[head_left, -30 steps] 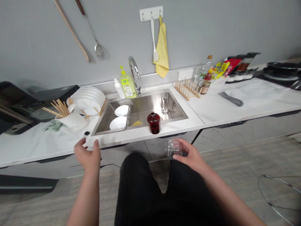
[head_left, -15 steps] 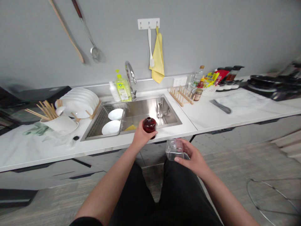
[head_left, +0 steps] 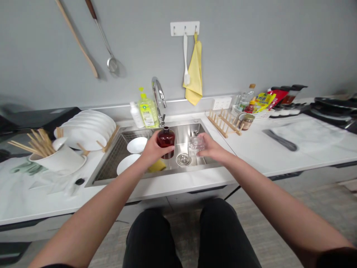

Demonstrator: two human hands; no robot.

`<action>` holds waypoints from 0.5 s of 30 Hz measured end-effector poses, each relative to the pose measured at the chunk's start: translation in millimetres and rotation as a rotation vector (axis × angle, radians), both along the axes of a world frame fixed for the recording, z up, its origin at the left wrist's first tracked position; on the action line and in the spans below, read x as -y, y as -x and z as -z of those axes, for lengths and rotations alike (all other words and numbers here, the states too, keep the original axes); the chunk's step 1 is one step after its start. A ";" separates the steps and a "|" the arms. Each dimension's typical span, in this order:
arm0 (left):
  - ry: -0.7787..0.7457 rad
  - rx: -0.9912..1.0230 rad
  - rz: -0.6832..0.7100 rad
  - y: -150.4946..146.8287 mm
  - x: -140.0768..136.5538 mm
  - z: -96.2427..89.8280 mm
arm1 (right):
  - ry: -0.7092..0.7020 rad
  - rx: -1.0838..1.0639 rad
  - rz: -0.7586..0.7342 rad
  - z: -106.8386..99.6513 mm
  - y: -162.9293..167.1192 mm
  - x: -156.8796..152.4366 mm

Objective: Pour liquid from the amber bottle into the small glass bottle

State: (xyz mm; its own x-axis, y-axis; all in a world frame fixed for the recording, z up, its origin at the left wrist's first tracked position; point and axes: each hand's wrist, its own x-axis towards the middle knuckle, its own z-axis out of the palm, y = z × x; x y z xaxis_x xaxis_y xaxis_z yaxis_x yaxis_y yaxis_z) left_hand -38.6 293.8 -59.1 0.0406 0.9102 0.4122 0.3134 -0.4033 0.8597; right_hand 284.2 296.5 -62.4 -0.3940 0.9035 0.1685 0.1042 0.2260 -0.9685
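Observation:
My left hand (head_left: 152, 149) grips a dark red round bottle (head_left: 166, 139) and holds it upright over the steel sink (head_left: 195, 128). My right hand (head_left: 212, 149) holds a clear square glass container (head_left: 196, 143) just to the right of the bottle, also over the basin. The two items are close together but apart. Below them lie the sink drain (head_left: 183, 159) and a yellow sponge (head_left: 156, 166), partly hidden by my left hand.
Two white bowls (head_left: 136, 145) sit in a wire rack in the sink's left half. White plates (head_left: 86, 126) and a cup of chopsticks (head_left: 55, 158) stand on the left. A tap (head_left: 157, 93), soap bottle (head_left: 147, 109), wooden rack (head_left: 224, 123) and condiments (head_left: 258, 102) line the back.
My left hand went from empty to gripping the red bottle on the counter edge, then lifted it over the sink. My right hand brought the clear container up from below the counter.

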 end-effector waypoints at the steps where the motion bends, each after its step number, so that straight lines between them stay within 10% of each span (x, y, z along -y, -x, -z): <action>1: 0.009 0.015 -0.011 4.2 -13.3 3.3 | 0.035 -0.006 -0.008 0.7 9.3 -21.2; 8: -0.006 -0.020 -0.104 39.8 -88.0 43.2 | 0.174 -0.003 -0.149 34.5 75.8 -131.3; 15: 0.077 -0.244 -0.070 65.5 -105.4 71.0 | 0.091 0.022 -0.271 84.9 83.3 -159.9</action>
State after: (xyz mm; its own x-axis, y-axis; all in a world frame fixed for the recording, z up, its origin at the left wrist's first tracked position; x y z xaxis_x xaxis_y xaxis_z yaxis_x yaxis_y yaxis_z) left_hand -104.1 399.2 -130.2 0.0661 0.9427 0.3271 0.5404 -0.3094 0.7825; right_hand 200.9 456.4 -147.3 -0.6256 0.7760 0.0806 0.0730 0.1611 -0.9842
